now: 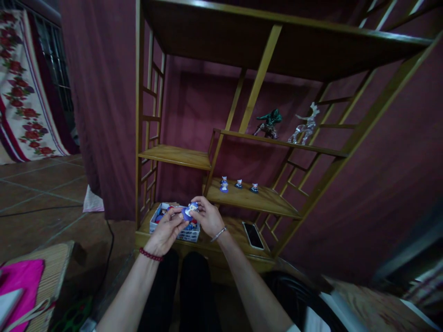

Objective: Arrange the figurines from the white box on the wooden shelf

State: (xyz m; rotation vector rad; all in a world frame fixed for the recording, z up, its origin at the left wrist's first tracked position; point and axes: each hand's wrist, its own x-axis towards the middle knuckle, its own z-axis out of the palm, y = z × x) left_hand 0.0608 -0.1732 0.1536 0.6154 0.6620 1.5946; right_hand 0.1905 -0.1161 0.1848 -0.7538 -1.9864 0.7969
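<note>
Both my hands hold one small purple-and-white figurine (190,210) over the box. My left hand (167,233) has its fingers closed on the purple base, and a dark red bead bracelet circles that wrist. From the other side, the fingers of my right hand (209,218) pinch the upper part; a silver bracelet is on this wrist. Below them a white patterned box (188,235) stands on the bottom shelf with several colourful figurines inside, partly hidden by my hands. On the shelf to the right stand several similar small figurines (239,184).
The wooden shelf unit (256,198) has posts and staggered boards around my hands. A smartphone (253,235) lies on its bottom board. Higher up stand a dark green figure (270,123) and a clear deer figurine (306,124). A woven stool (51,267) is at lower left.
</note>
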